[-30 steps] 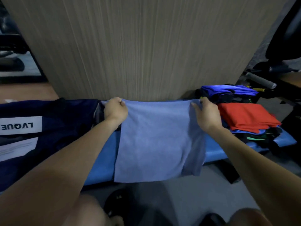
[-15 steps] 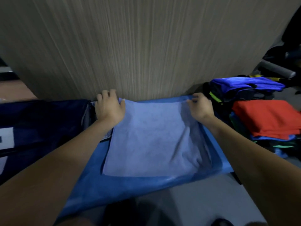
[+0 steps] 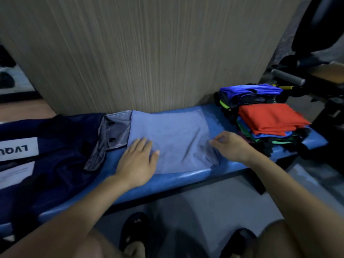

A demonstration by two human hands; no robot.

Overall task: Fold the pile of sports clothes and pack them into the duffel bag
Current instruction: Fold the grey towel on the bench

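A light blue garment [image 3: 171, 136] lies spread flat on the blue bench [image 3: 186, 181]. My left hand [image 3: 138, 161] rests flat on its near left corner, fingers straight. My right hand [image 3: 230, 146] touches the garment's near right edge with loosely bent fingers, where the cloth is wrinkled. The navy duffel bag [image 3: 55, 146] with a white label lies on the bench at the left, its grey flap [image 3: 113, 135] touching the garment's left edge. To the right sits a pile of clothes [image 3: 264, 125], a folded red piece on top, a bright blue one behind.
A wood-grain panel [image 3: 149, 53] rises right behind the bench. Dark gym equipment with a grey padded bar [image 3: 286, 77] stands at the far right. Grey floor lies in front of the bench, with my knees and black sandals [image 3: 134, 233] at the bottom.
Both hands have slid from the garment's far edge to its near edge. A second ago the garment hung over the bench's front; it now lies flat on the seat.
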